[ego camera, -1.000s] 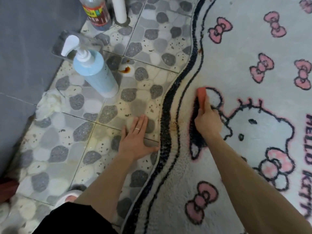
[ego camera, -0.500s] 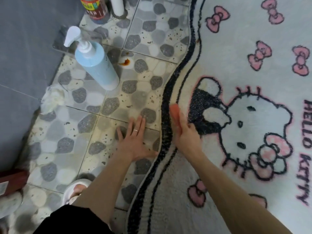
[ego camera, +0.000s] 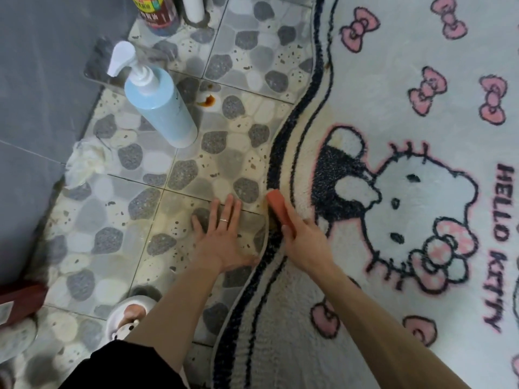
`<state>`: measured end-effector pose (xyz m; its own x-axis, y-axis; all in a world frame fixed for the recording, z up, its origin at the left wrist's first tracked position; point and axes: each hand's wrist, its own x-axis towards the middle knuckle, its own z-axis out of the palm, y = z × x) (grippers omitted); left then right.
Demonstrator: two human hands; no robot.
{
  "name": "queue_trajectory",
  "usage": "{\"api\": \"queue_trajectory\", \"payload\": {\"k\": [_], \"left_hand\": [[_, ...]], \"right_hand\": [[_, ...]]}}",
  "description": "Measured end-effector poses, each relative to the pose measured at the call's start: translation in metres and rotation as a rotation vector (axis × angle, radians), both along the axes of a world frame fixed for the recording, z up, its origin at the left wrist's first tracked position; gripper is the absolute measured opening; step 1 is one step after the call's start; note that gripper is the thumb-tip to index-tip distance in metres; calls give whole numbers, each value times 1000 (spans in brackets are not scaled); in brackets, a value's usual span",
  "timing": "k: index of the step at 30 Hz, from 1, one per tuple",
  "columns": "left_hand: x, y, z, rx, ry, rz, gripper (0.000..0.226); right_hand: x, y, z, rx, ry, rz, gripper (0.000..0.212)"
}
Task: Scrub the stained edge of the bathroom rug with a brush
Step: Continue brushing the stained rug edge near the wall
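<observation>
The brush [ego camera: 278, 209] is now set on the dark border of the rug [ego camera: 393, 80], at its left side just beside the floor tiles [ego camera: 118, 220]. A second earlier it was held farther right, over the black patch [ego camera: 334, 169] of the cat figure [ego camera: 407, 209], and half a second ago it was already brought across to the border stripes. By this move the bristles are judged to be placed on the stained edge [ego camera: 273, 169], where a yellow-brown tinge is seen in the pile, so the scrubbing proper can be done here.

The orange back of the brush is wrapped by the right hand [ego camera: 306, 242], with fingers curled round its near half; the bristles are hidden beneath. The left hand [ego camera: 222, 237] is kept flat on the tiles just left of the rug, fingers straight, with a ring [ego camera: 223, 220] worn on one. Nothing is held by it, and its place is hardly changed.

"HELLO KITTY" [ego camera: 502, 248] is read in dark, pink-edged letters at the right of the rug. A red and yellow label is seen on the bottle [ego camera: 158, 12] at the far edge, but its print is too blurred to be read. No writing can be made out on the blue pump bottle [ego camera: 160, 108].
</observation>
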<state>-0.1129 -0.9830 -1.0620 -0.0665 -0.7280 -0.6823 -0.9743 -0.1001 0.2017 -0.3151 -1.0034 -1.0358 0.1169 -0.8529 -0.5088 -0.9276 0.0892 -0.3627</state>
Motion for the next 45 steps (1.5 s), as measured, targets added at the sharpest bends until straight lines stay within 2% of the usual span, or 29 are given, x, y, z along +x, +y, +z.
{"api": "queue_trajectory", "payload": {"k": [2, 4, 7, 11, 14, 17, 20, 25, 27, 29, 31, 33, 36, 38, 40, 42, 45], "left_hand": [[-6, -5, 4, -52, 9, 60, 132], [-13, -17, 6, -152, 26, 84, 120], [-18, -38, 3, -205, 40, -50, 118], [-23, -45, -3, -164, -2, -66, 122], [-27, -46, -1, -165, -26, -38, 127], [-31, -50, 5, -131, -41, -28, 130], [-33, -55, 16, -95, -53, -31, 129], [-36, -58, 16, -89, -92, -47, 133], [-32, -57, 8, -108, -90, -35, 134], [-31, -57, 7, -108, -85, -39, 134], [-33, -55, 6, -126, -95, -38, 132], [-33, -56, 9, -120, -102, -37, 130], [-36, -58, 13, -104, -110, -45, 130], [-38, -57, 13, -104, -128, -50, 132], [-38, -57, 11, -109, -138, -56, 134], [-35, -57, 11, -101, -131, -54, 133], [-37, -56, 11, -95, -137, -48, 132]], "right_hand": [[-28, -10, 1, -27, 67, -104, 60], [-43, 3, 7, -30, 102, -105, 60], [-36, 38, 14, 26, 58, -49, 60], [-14, -48, -6, -149, 134, 1, 58], [16, -86, -13, -121, 116, -119, 59], [21, -3, -7, -124, 30, -137, 62], [7, 70, 20, 14, -26, -123, 66], [14, -69, 8, -84, 167, -9, 57], [11, -90, -6, -149, 163, -41, 58], [6, -36, -10, -139, 111, -87, 61], [7, 56, 6, -55, 28, -154, 64], [7, 91, 21, -7, 28, -121, 63], [12, 4, 10, -96, -17, -101, 59], [17, -61, 2, -133, 89, -79, 56], [21, -97, -5, -119, 118, -104, 56], [23, -78, -9, -137, 118, -141, 57], [18, 30, -4, -111, 39, -162, 63]]}}
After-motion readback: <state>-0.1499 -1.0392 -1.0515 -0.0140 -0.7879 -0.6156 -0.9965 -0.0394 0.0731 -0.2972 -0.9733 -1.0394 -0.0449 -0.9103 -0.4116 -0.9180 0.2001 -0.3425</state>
